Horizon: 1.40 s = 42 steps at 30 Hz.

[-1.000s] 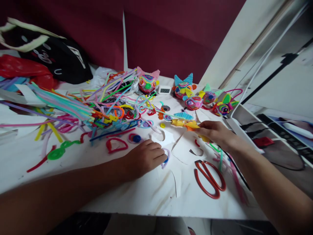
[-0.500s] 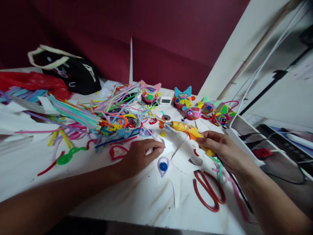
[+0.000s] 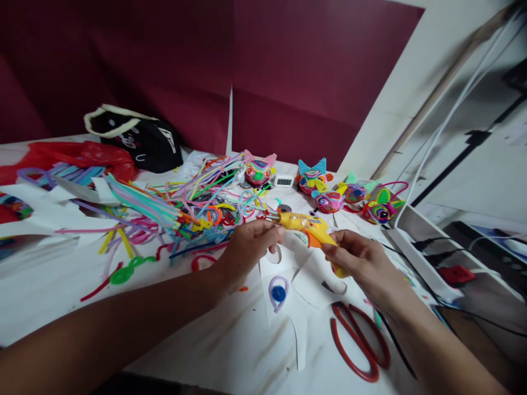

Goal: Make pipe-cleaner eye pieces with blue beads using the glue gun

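Observation:
My right hand (image 3: 358, 258) grips the handle of a yellow hot glue gun (image 3: 302, 224) with an orange trigger. Its metal nozzle points left, just above the fingertips of my left hand (image 3: 249, 249). Thumb and fingers of that hand are pinched together; whatever is between them is hidden. On white paper (image 3: 302, 274) below lies a lilac pipe-cleaner loop around a blue coil (image 3: 278, 293). Red-handled scissors (image 3: 362, 343) rest in front of my right hand, their blades covered by paper.
Loose pipe cleaners (image 3: 144, 203) pile up on the left, near a red plastic bag (image 3: 82, 153) and black bag (image 3: 142, 140). Several colourful animal heads (image 3: 259, 171) and a small digital clock (image 3: 284, 181) stand at the back. A white box with cables (image 3: 428, 263) is at right.
The glue gun has moved left, bringing its nozzle over my left fingertips. My left hand's fingers have drawn together. The whole view has shifted, so the table contents appear lower.

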### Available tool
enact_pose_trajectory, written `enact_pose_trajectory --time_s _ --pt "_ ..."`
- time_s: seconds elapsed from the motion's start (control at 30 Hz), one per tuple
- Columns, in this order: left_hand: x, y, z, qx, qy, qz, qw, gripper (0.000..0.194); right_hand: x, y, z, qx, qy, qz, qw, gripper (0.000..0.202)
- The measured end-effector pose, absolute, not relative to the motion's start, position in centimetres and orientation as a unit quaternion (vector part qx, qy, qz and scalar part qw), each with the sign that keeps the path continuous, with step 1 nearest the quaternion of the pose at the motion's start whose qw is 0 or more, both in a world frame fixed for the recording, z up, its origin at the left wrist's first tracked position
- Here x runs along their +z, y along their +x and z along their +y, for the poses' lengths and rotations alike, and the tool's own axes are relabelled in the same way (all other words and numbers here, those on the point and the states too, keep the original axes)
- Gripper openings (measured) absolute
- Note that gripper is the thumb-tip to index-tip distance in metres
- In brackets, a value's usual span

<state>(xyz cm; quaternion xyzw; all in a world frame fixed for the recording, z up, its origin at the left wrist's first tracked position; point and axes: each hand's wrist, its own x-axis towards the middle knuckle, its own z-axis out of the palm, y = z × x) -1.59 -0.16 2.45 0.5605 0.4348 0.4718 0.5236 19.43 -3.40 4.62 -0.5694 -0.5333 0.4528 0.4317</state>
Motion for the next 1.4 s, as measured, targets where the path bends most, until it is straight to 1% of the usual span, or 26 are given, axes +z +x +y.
enact_pose_trajectory --time_s 0.27,0.53,0.7,0.87,0.93,1.07,1.13,1.27,1.4 --pt "1.9 -1.0 -0.3 0.495 0.509 0.434 0.555 0.023 4.2 18.7 -3.3 0.440 -0.568 -0.532 0.449 0.044" --pt "1.2 -1.0 0.1 0.481 0.525 0.450 0.539 0.021 4.9 19.1 -3.3 0.424 -0.560 -0.520 0.485 0.040" --pt "0.8 -0.4 1.6 0.475 0.552 0.456 0.512 0.017 6.3 18.9 -3.4 0.385 -0.548 -0.531 0.519 0.035" --pt "0.4 1.2 4.1 0.455 0.565 0.458 0.513 0.010 8.1 18.3 -3.1 0.324 -0.510 -0.564 0.563 0.027" --pt "0.1 1.7 4.8 0.442 0.571 0.460 0.517 0.009 8.9 17.9 -3.0 0.296 -0.497 -0.589 0.565 0.024" --pt "-0.4 1.8 5.3 0.430 0.583 0.461 0.512 0.019 10.8 17.0 -2.8 0.240 -0.494 -0.623 0.558 0.021" --pt "-0.6 1.4 5.1 0.431 0.589 0.459 0.506 0.018 11.6 16.7 -2.8 0.198 -0.501 -0.636 0.553 0.018" --pt "-1.0 0.0 3.8 0.417 0.610 0.461 0.491 0.008 12.8 16.1 -2.7 0.096 -0.496 -0.670 0.543 0.010" --pt "-1.4 -1.4 1.5 0.396 0.650 0.450 0.467 0.004 13.9 15.5 -2.1 -0.007 -0.494 -0.687 0.532 0.012"
